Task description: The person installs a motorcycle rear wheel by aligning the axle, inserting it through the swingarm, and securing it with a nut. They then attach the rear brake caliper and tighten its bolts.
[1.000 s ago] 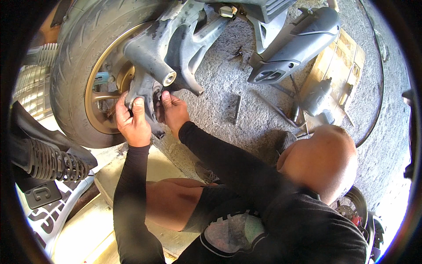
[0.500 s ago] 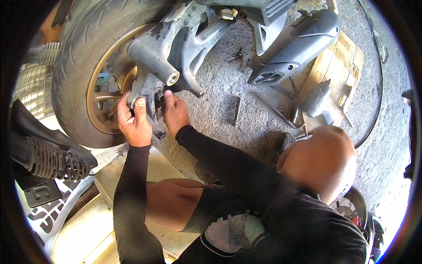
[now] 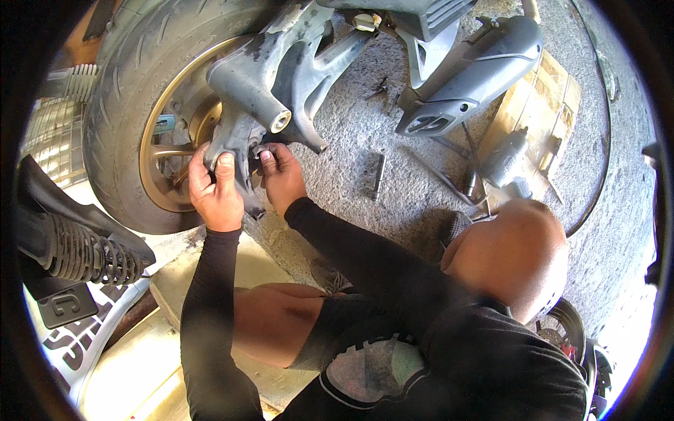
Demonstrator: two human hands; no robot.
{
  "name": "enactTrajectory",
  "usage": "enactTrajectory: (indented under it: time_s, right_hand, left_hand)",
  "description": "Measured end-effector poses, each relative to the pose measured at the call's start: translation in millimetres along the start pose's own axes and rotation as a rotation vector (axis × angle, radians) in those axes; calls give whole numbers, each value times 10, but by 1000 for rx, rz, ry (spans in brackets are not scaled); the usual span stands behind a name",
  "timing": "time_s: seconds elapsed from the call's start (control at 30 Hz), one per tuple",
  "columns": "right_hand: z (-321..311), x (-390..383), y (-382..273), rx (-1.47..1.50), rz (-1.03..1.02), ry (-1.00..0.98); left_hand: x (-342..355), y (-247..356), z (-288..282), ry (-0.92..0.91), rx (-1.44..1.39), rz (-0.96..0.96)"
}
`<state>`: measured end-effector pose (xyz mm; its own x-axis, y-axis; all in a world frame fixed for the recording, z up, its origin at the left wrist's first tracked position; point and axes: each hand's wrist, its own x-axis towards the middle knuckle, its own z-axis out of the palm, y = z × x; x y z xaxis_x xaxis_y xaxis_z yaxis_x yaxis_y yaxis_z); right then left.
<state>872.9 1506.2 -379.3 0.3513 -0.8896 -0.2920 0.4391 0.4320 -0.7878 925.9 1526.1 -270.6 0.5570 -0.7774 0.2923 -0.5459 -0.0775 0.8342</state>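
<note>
My left hand (image 3: 217, 194) grips the lower end of a dark grey metal bracket (image 3: 237, 133), thumb in front and fingers wrapped behind it. Just to its right, my right hand (image 3: 284, 181) pinches at a small dark piece against the bracket's right side; the fingers hide most of that piece, so its kind does not show. Above both hands is a grey cast metal arm (image 3: 246, 84) with a round bushing (image 3: 280, 121) at its end. Behind the bracket stands a wheel with a gold rim (image 3: 149, 151) and a black tyre (image 3: 112, 147).
A grey exhaust muffler cover (image 3: 477, 74) lies right of the arm, near flattened cardboard (image 3: 544, 105) with a grey power tool (image 3: 507, 158) on it. A metal rod (image 3: 380, 175) and a long-handled wrench (image 3: 439, 174) rest on rough concrete. A coil-spring shock absorber (image 3: 88, 252) is at left.
My right hand has shifted slightly, its thumb and fingers now pinched closer together at the small dark piece. My left hand keeps its grip on the bracket.
</note>
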Motion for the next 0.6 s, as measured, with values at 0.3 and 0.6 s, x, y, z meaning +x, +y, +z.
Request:
enactTrajectory:
  time_s: [0.3, 0.6]
  right_hand:
    - [16, -4, -31, 74, -1, 62]
    - [-65, -41, -250, -463, -32, -9]
  left_hand:
    - [3, 8, 10, 17, 26, 17]
    - [6, 14, 20, 21, 28, 41]
